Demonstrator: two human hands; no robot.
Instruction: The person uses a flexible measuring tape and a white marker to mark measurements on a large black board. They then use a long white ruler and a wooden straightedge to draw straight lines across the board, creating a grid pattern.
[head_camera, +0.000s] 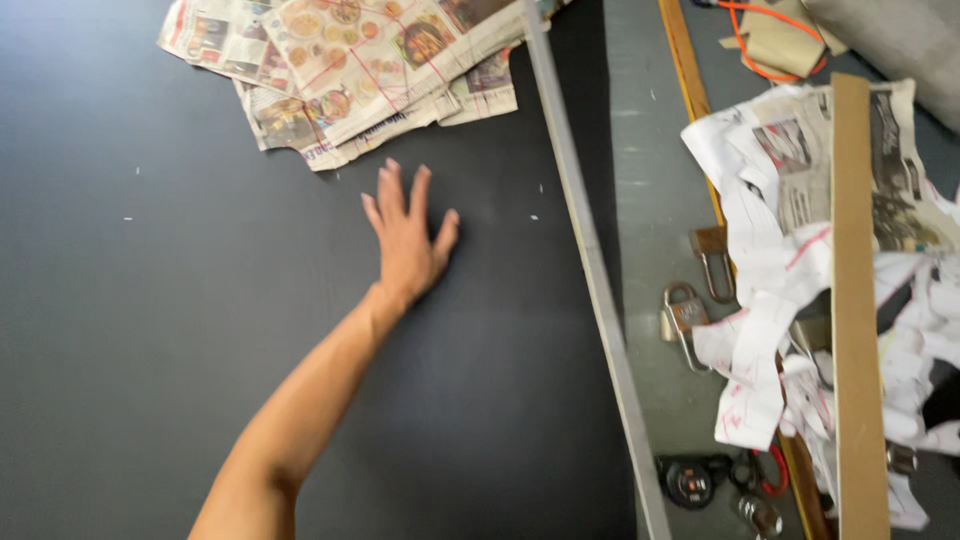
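Right now one hand (408, 240) is lying flat and wide, fingers spread, palm down on the large dark sheet (200, 330) that is covering most of the frame; which of the person's hands it is cannot be told for sure, though the thumb on the right side suggests the left. It is holding nothing, and the other hand is not showing. The fingertips are pointing toward the stack of newspapers (350, 70) lying at the upper middle of the frame, near but not touching.

To press or smooth the sheet well, the palm is probably best kept flat with even weight, sliding outward from the middle, keeping clear of the pale metal strip (590, 270) running diagonally along the sheet's right edge.

As for printed matter: the newspapers are showing colourful picture panels with thin red lines drawn across them. At the right of the frame, torn white newsprint (780, 250) with grey photos is lying crumpled beside a long brown board (858, 330). Two padlocks (695, 300) are resting on the grey tabletop (650, 160) between strip and paper. An orange cord (760, 40) is curling at the upper right, and a small dark round tool (690, 482) is sitting low right.
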